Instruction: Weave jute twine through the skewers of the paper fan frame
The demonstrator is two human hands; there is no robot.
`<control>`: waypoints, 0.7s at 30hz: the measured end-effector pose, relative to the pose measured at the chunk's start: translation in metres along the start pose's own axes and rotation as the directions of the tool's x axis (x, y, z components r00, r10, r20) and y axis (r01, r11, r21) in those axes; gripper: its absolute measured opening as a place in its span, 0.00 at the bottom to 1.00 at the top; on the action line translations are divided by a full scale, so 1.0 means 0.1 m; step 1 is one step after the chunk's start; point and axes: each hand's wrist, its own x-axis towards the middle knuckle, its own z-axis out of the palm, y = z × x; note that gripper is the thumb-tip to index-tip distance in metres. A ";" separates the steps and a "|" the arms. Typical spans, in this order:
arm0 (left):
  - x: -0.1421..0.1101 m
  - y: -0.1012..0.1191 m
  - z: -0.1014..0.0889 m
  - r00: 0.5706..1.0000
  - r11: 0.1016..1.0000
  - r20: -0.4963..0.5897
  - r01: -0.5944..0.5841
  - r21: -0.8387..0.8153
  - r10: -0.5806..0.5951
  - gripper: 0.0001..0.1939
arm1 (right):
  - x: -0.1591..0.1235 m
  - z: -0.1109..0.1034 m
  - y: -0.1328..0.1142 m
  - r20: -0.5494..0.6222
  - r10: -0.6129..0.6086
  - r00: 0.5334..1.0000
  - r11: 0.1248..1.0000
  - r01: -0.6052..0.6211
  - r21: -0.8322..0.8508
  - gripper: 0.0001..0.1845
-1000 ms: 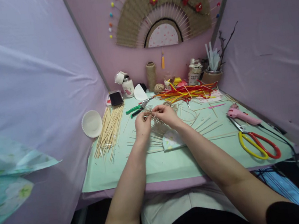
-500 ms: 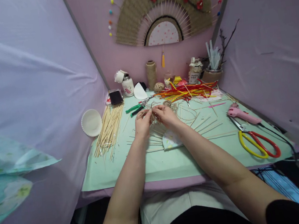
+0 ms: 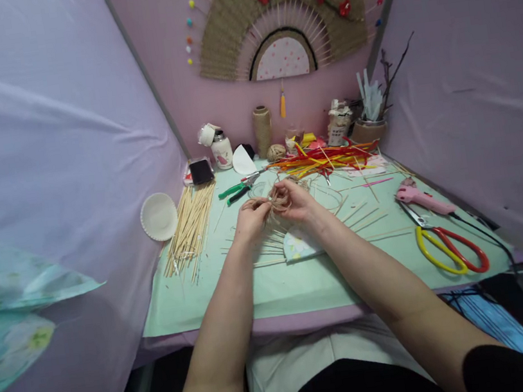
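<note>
My left hand point(image 3: 251, 219) and my right hand point(image 3: 297, 201) meet over the middle of the table, both closed on a looped bundle of brown twine point(image 3: 272, 203). The bundle looks gathered at its centre, with loops fanning out to either side. Beneath my hands lies a half-round piece of floral fabric point(image 3: 298, 246) with thin sticks point(image 3: 364, 218) spreading from it. My right forearm covers part of that piece. Just behind my left hand are green-handled pliers point(image 3: 236, 192).
Bamboo sticks point(image 3: 190, 225) lie in a pile at left beside a white dish point(image 3: 159, 217). Red and yellow pipe cleaners point(image 3: 324, 160) spread across the back. At right are a pink glue gun point(image 3: 424, 197) and large scissors point(image 3: 450, 250). A twine spool point(image 3: 263, 132) stands behind.
The twine bundle has turned so its gathered centre and loops show more clearly. My right hand has opened out a little around it, and the view has shifted slightly.
</note>
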 end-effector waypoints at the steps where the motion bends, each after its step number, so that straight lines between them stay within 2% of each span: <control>1: -0.02 0.02 0.01 0.999 0.999 0.020 0.028 -0.026 -0.028 0.09 | 0.00 -0.01 -0.01 -0.005 0.005 1.000 1.000 -0.005 0.004 0.11; 4: -0.06 0.10 0.02 0.993 0.983 0.073 0.101 -0.155 -0.090 0.09 | 0.01 -0.04 -0.04 -0.032 -0.001 0.999 1.000 0.001 -0.003 0.09; 7: -0.06 0.15 0.02 0.996 0.957 0.015 0.092 -0.276 -0.091 0.10 | 0.01 -0.06 -0.06 -0.096 -0.059 0.994 0.998 0.055 -0.042 0.08; 10: -0.02 0.17 0.01 0.992 0.946 -0.115 0.009 -0.323 -0.049 0.10 | -0.01 -0.09 -0.08 -0.174 -0.171 0.970 0.954 0.119 -0.275 0.13; 12: 0.01 0.16 -0.01 0.980 0.946 -0.199 -0.066 -0.316 0.002 0.10 | -0.04 -0.11 -0.10 -0.173 -0.261 0.950 0.859 0.147 -0.490 0.17; 15: 0.04 0.13 -0.03 0.949 0.960 -0.305 -0.150 -0.236 0.073 0.10 | -0.09 -0.15 -0.12 -0.095 -0.396 0.914 0.658 0.209 -0.724 0.20; 18: 0.07 0.09 -0.05 0.927 0.979 -0.347 -0.181 -0.093 0.139 0.08 | -0.17 -0.13 -0.14 0.043 -0.486 0.873 0.468 0.301 -0.831 0.19; 19: 0.07 0.08 -0.06 0.924 0.982 -0.352 -0.178 -0.055 0.148 0.08 | -0.19 -0.11 -0.15 0.099 -0.489 0.867 0.436 0.341 -0.833 0.18; 21: 0.09 0.06 -0.07 0.923 0.988 -0.358 -0.153 -0.012 0.138 0.10 | -0.24 -0.05 -0.15 0.202 -0.463 0.863 0.449 0.425 -0.786 0.17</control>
